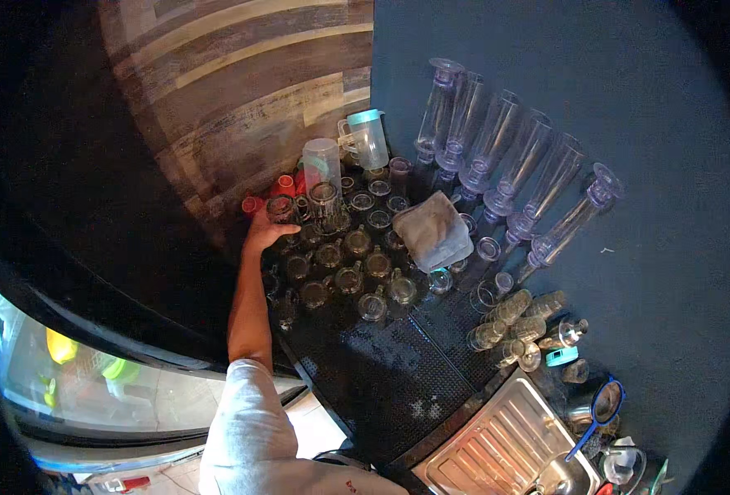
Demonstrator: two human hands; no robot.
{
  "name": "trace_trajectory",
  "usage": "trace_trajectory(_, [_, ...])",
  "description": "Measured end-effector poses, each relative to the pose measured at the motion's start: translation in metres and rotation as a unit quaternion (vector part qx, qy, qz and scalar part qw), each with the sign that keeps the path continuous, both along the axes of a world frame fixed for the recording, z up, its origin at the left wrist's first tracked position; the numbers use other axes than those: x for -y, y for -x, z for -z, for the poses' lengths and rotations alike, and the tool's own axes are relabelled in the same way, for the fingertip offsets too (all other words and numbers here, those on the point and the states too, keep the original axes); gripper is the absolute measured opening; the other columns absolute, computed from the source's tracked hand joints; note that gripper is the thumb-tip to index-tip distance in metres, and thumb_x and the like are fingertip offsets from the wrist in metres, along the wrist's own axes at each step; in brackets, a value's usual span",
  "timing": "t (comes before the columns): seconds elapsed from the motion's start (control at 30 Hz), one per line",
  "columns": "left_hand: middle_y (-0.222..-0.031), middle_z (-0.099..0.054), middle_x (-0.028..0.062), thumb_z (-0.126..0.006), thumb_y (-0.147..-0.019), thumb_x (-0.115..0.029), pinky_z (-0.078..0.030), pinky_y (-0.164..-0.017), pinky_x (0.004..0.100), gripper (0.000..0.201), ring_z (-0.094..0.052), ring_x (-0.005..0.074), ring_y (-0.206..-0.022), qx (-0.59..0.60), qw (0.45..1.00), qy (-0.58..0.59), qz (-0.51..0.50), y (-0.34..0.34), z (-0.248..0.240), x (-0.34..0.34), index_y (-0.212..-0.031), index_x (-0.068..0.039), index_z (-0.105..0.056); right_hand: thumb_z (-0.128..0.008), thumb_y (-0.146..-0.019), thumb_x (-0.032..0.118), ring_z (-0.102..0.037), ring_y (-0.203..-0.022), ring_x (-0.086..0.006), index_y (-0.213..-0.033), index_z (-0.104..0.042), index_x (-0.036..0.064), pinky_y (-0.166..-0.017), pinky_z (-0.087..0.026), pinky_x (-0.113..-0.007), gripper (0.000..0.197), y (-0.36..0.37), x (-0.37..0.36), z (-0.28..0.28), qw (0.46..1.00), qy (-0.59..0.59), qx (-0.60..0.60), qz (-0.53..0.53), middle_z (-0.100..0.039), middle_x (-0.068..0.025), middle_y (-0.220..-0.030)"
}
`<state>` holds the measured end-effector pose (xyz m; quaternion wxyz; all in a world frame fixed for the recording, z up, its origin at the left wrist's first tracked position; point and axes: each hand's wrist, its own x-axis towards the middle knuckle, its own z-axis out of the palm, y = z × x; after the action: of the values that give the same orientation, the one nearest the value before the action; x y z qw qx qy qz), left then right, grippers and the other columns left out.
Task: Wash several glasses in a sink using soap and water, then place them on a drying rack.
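Glassware crowds a dark mat (398,371) on the counter — rows of small glass mugs (356,264) stand upside down across its far half, and the near half lies bare. The left hand (264,229) reaches out to the far left corner of that cluster, fingers curled around a mug (281,209) at the edge of the rows; the grip looks closed on it, though the fingertips are hidden behind the glass. The forearm runs back toward the near edge, ending in a grey sleeve (245,429). The right hand is out of view.

Just beyond the held mug sit a few red cups (286,183), and behind them two clear plastic jugs (366,139) against the wood-panelled wall. A folded grey cloth (432,229) lies on top of the mugs to the right. Farther right, a line of tall clear glasses (505,165) stands upside down along the blue wall, and a small pile of glasses (513,326) lies on its side near the mat's right edge.

At the near right a steel sink (505,450) shows its ribbed drainboard — a blue-handled strainer (604,408) rests just beside it. On the left, a glass-fronted fridge (68,371) glows below the counter.
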<state>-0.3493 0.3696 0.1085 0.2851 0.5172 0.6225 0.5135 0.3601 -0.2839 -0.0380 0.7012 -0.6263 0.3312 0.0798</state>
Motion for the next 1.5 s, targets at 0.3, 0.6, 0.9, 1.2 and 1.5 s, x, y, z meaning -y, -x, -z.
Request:
trace_trajectory(0.3, [-0.109,-0.055,0.0131,-0.083,-0.053,-0.03,-0.04,-0.089,0.0373,0.077,-0.052,0.0249,-0.102,-0.075,0.994,-0.073,-0.017,-0.018,-0.002,0.006,-0.114,0.001,-0.046,-0.052,-0.075,0.026,-0.056,-0.065,-0.0202,-0.102,-0.054,0.0034,-0.048,-0.045,-0.029,0.035,0.033,-0.035,-0.021,0.986,-0.041,0.123,-0.108,-0.06,-0.0111,-0.083])
trace_trajectory(0.6, [-0.123,-0.046,0.0161,-0.076,-0.053,-0.022,-0.028,-0.099,0.0434,0.082,-0.042,0.0294,-0.116,-0.086,0.996,-0.002,0.011,0.027,0.03,0.007,-0.124,0.0,-0.04,-0.052,-0.075,0.023,-0.056,-0.06,-0.019,-0.101,-0.055,0.0011,-0.044,-0.047,-0.026,0.034,0.075,-0.062,-0.07,0.974,-0.06,0.151,-0.16,-0.06,-0.0106,-0.082])
trace_trajectory(0.9, [-0.125,-0.045,0.0135,-0.077,-0.048,-0.021,-0.01,-0.104,0.0515,0.085,-0.038,0.0294,-0.12,-0.359,0.892,0.272,0.041,-0.005,0.014,0.016,-0.125,-0.014,-0.043,-0.051,-0.077,0.023,-0.056,-0.065,-0.0202,-0.096,-0.056,0.0011,-0.048,-0.048,-0.028,0.029,0.045,-0.04,-0.034,0.962,-0.101,0.173,-0.184,-0.059,-0.0109,-0.084])
trace_trajectory(1.2, [-0.119,-0.052,0.012,-0.077,-0.046,-0.019,-0.015,-0.104,0.0477,0.082,-0.045,0.03,-0.113,-0.33,0.915,0.219,0.083,0.042,0.052,0.003,-0.122,-0.013,-0.046,-0.051,-0.078,0.022,-0.056,-0.067,-0.0212,-0.093,-0.056,0.0014,-0.052,-0.048,-0.03,0.026,0.04,-0.046,-0.022,0.963,-0.153,0.149,-0.162,-0.059,-0.0112,-0.085])
trace_trajectory(1.5, [-0.122,-0.048,0.0146,-0.075,-0.053,-0.021,-0.036,-0.096,0.0378,0.085,-0.044,0.0308,-0.114,-0.35,0.893,0.265,0.104,0.023,0.032,0.002,-0.128,-0.008,-0.038,-0.05,-0.079,0.022,-0.056,-0.07,-0.0222,-0.089,-0.056,0.0016,-0.056,-0.048,-0.031,0.023,0.034,-0.049,-0.019,0.963,-0.19,0.132,-0.14,-0.059,-0.0116,-0.086])
